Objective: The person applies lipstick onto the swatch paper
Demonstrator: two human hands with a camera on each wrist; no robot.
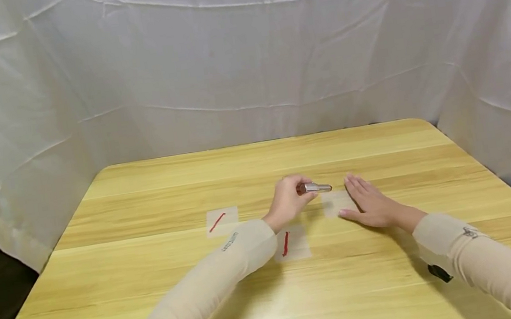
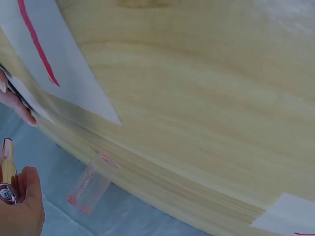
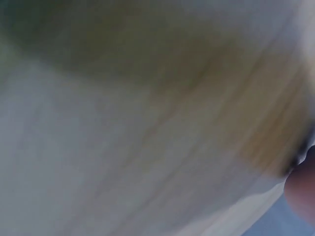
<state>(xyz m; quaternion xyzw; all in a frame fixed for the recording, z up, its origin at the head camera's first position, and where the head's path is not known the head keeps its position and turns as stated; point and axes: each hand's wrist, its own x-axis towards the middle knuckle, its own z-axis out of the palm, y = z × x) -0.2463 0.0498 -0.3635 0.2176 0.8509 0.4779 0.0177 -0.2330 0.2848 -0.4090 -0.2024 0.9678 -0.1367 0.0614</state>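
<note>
My left hand point(image 1: 287, 198) grips a lipstick point(image 1: 315, 188), a slim silver tube pointing right, just above the table. In the left wrist view the hand point(image 2: 24, 204) and the lipstick point(image 2: 7, 169) show at the lower left. Beyond its tip lies a whitish paper square point(image 1: 332, 204) with no visible mark. With fingers spread, my right hand point(image 1: 372, 206) rests over this square's right edge. Below my left wrist is a second square point(image 1: 301, 246) bearing a red stroke point(image 1: 286, 244), partly covered by the sleeve.
Further left on the wooden table point(image 1: 155, 282) lies a third square point(image 1: 231, 227), also with a red slanted stroke. White cloth point(image 1: 241, 58) hangs behind and at both sides. Under the right sleeve a black object point(image 1: 440, 273) shows. The right wrist view is blurred.
</note>
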